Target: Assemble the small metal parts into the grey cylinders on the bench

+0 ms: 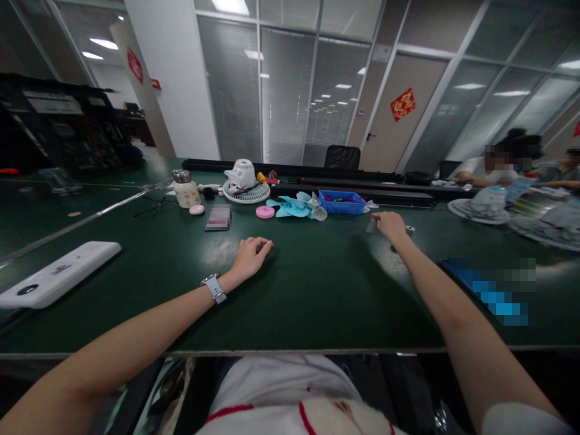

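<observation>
**Loose parts on the surface, little joined**

Surface (317, 296) before us. Right hand (390, 225): fingers pinched together on what looks like a clear bag (371, 226), right of and nearer us than the blue tray (344, 208). Too blurred for us to tell its contents, or whether it is sealed.

Left hand (251, 257): fingers loosely curled, partly open; we see nothing held.

Progress, our reading: early. White housing (243, 174) sits on the grille (259, 194); we cannot tell if fastened. Blue blades (294, 207) lie loose between pink disc (265, 212) and tray. White casing (63, 275) lies well apart, far left. Joining these pieces appears undone.
</observation>
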Motion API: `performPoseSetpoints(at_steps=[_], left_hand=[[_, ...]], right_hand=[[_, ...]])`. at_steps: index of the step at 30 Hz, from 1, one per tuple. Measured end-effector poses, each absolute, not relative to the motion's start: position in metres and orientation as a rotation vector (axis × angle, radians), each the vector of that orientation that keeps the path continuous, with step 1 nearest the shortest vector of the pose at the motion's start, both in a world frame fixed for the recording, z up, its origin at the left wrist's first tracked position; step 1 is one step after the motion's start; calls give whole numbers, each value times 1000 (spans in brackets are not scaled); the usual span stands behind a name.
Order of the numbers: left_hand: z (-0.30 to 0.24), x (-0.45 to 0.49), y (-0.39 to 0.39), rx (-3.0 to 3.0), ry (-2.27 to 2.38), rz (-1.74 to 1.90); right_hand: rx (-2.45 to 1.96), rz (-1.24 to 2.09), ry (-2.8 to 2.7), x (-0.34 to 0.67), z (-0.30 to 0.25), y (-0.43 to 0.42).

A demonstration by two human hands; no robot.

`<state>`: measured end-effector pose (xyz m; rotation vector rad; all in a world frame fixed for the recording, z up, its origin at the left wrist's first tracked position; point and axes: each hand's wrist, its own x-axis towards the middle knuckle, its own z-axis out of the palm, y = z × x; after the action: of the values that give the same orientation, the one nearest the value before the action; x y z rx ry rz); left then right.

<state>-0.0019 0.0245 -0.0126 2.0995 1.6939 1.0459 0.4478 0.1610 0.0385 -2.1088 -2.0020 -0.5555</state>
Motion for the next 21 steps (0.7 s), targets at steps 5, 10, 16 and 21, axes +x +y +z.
performPoseSetpoints(at_steps=[5,10,16,21], left_hand=[[-14,-2,26,2122,1679,1064],[-12,-1,24,2131,1691,1043],[-14,-2,26,2090,1694,1048],[-17,-3,27,2082,1682,1042]], right_hand=[[-2091,-653,-2040,439,33,148],[-1996,-631,-1929,435,23,141],[-1860,-265,-1567,447,-9,158],[-1853,24,-1390,451,-25,170]])
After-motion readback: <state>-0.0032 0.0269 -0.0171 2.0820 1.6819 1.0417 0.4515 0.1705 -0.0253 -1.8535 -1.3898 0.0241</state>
